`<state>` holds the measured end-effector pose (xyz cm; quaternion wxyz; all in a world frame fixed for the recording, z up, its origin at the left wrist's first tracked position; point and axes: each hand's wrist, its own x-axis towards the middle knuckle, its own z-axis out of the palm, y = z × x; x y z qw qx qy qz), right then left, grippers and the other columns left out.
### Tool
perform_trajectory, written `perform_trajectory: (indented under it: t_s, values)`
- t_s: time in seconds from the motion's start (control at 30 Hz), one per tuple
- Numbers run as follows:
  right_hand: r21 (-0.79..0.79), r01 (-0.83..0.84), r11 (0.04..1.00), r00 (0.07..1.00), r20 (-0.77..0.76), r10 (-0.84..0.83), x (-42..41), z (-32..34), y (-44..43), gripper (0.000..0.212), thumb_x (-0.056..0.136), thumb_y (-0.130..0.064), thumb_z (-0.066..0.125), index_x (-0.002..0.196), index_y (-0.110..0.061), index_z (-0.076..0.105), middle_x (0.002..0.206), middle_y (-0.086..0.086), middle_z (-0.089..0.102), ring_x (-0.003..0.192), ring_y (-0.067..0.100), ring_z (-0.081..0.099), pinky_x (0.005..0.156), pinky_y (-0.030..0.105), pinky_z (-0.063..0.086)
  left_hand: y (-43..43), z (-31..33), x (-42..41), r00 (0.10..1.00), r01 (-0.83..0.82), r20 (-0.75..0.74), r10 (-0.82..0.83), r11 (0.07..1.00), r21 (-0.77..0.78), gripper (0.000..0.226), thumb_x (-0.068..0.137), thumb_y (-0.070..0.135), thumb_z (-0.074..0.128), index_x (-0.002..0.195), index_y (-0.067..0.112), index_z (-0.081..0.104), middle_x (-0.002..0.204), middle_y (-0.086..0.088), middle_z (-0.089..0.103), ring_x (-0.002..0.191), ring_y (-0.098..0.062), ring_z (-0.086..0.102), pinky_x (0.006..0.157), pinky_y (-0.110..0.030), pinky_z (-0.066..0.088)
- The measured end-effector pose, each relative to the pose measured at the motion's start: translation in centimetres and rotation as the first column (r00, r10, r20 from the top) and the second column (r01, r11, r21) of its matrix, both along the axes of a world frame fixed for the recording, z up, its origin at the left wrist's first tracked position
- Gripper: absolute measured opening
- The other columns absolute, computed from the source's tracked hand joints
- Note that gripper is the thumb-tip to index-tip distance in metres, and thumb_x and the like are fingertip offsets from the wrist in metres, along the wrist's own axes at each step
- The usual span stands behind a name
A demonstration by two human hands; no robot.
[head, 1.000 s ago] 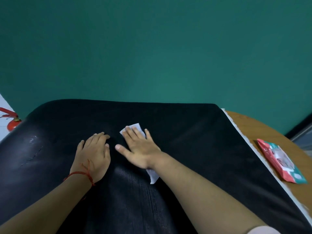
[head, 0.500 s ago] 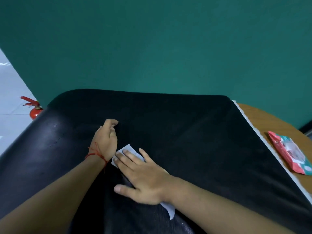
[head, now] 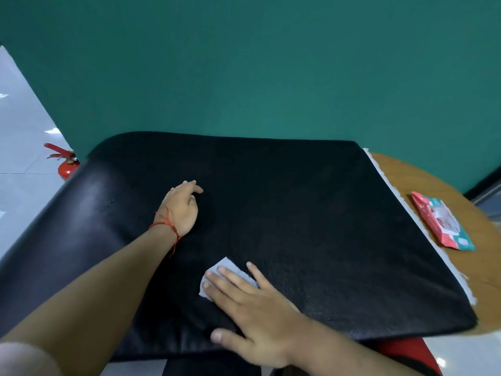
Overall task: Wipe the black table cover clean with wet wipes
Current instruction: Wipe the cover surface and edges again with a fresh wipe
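wet wipe point(head: 226, 271) corner pointing away, right hand point(head: 257, 313) grip spread flat on it, left hand point(head: 180, 210) relaxed on black table cover point(head: 325, 226)

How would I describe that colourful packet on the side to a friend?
Find the black table cover filling the middle of the view. Past its right edge the bare wooden table shows, and the wet wipes pack lies flat on it. It is the only thing seen on the wood, red and teal with a white patch.
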<state>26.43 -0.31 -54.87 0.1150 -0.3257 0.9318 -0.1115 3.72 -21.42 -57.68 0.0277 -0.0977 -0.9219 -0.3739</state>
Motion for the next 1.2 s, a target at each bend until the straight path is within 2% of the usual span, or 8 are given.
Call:
perform_trajectory:
  t_s: [0.27,0.7,0.77,0.83,0.9,0.97,1.1,1.2]
  values:
    - [0.082,0.417,0.905,0.908,-0.071,-0.412,-0.9,-0.8,7.7,0.076,0.102,-0.075,0.003,0.169,-0.039,-0.004,0.173,-0.023,-0.017,0.155,-0.003,-0.028,0.130,0.056,-0.007,-0.3,-0.1,3.6,0.998,0.060,-0.016,-0.065,0.971,-0.231,0.051,0.107,0.009,0.037,0.158,0.018,0.042,0.170,-0.003,0.029,0.161,-0.021,0.015,0.132,-0.041,0.010]
    - [0.022,0.742,0.670,0.669,0.043,-0.742,-7.6,0.8,16.1,0.067,0.107,-0.067,0.015,0.168,-0.040,0.013,0.174,-0.024,0.001,0.160,0.000,-0.007,0.129,0.056,-0.012,1.7,-0.8,9.1,0.998,-0.055,-0.008,0.057,0.895,-0.443,0.055,0.111,0.034,0.027,0.164,0.020,0.029,0.173,0.000,0.020,0.161,-0.023,0.012,0.130,-0.048,0.015]
    - [-0.036,0.764,0.644,0.645,0.084,-0.760,-8.2,1.9,16.9,0.059,0.109,-0.061,0.023,0.163,-0.039,0.034,0.172,-0.021,0.022,0.160,0.005,0.013,0.131,0.052,-0.004,1.8,-0.8,9.6,0.997,-0.078,-0.024,0.075,0.902,-0.424,0.055,0.110,0.036,0.028,0.163,0.021,0.033,0.172,0.001,0.023,0.161,-0.021,0.014,0.130,-0.048,0.015]
    - [-0.168,0.800,0.576,0.599,0.167,-0.783,-8.6,2.9,17.9,0.048,0.110,-0.052,0.034,0.150,-0.037,0.056,0.159,-0.015,0.050,0.151,0.012,0.039,0.130,0.045,0.018,1.8,-0.7,9.6,0.996,-0.090,-0.034,0.083,0.907,-0.412,0.054,0.110,0.036,0.030,0.161,0.020,0.036,0.171,0.001,0.026,0.160,-0.021,0.016,0.130,-0.047,0.016]
    - [-0.311,0.821,0.479,0.557,0.252,-0.791,-8.7,4.0,18.9,0.037,0.108,-0.043,0.046,0.136,-0.034,0.069,0.140,-0.012,0.067,0.134,0.014,0.058,0.117,0.040,0.043,1.8,-0.5,9.6,0.995,-0.096,-0.043,0.086,0.907,-0.410,0.054,0.109,0.036,0.033,0.160,0.020,0.039,0.170,0.000,0.030,0.159,-0.021,0.019,0.129,-0.048,0.018]
    - [-0.364,0.830,0.422,0.510,0.192,-0.838,-8.6,4.9,20.5,0.030,0.105,-0.037,0.053,0.126,-0.034,0.074,0.124,-0.013,0.073,0.116,0.012,0.067,0.101,0.039,0.056,2.0,-0.4,9.6,0.995,-0.097,-0.052,0.083,0.908,-0.408,0.053,0.109,0.035,0.034,0.159,0.019,0.040,0.169,0.000,0.032,0.159,-0.021,0.021,0.129,-0.048,0.020]
    - [-0.294,0.889,0.350,0.366,-0.003,-0.931,-8.2,5.6,26.0,0.029,0.099,-0.037,0.054,0.119,-0.037,0.076,0.123,-0.012,0.075,0.111,0.017,0.068,0.090,0.039,0.059,1.9,-0.3,9.7,0.995,-0.098,-0.048,0.086,0.911,-0.401,0.053,0.109,0.036,0.035,0.159,0.019,0.040,0.169,0.000,0.032,0.159,-0.021,0.021,0.129,-0.047,0.018]
    - [-0.221,0.949,0.226,0.219,-0.054,-0.974,-7.4,4.6,31.8,0.033,0.098,-0.030,0.056,0.126,-0.031,0.074,0.121,0.000,0.075,0.109,0.028,0.069,0.088,0.038,0.057,1.8,-0.4,9.5,0.995,-0.102,-0.057,0.086,0.910,-0.403,0.052,0.109,0.035,0.038,0.158,0.018,0.043,0.168,-0.001,0.034,0.158,-0.022,0.024,0.128,-0.048,0.020]
